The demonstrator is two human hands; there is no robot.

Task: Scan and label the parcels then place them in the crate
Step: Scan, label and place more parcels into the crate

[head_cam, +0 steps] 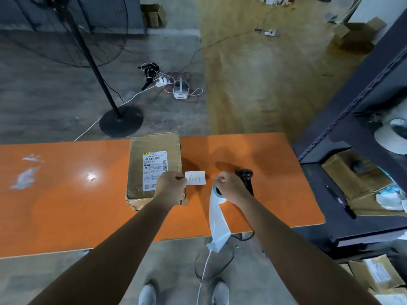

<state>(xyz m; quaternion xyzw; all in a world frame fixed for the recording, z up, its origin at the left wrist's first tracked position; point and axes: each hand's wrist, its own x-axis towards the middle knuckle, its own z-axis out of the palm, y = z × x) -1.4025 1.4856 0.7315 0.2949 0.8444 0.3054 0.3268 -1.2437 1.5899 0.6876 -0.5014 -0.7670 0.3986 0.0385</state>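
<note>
A brown cardboard parcel [154,146] with a white shipping label [154,166] lies on the orange table [66,194]. My left hand [170,186] pinches the left edge of a small white handwritten label [195,178], held just right of the parcel. My right hand [229,187] grips a roll of label backing [217,219], whose pale blue strip hangs down past the table's front edge. A black barcode scanner [245,176] lies on the table behind my right hand. No crate is in view.
A dark metal shelf [352,133] with cardboard boxes [352,181] stands at the right. A fan stand [121,121], cables and a small white device [181,91] sit on the floor beyond the table. More parcels [376,276] lie at lower right.
</note>
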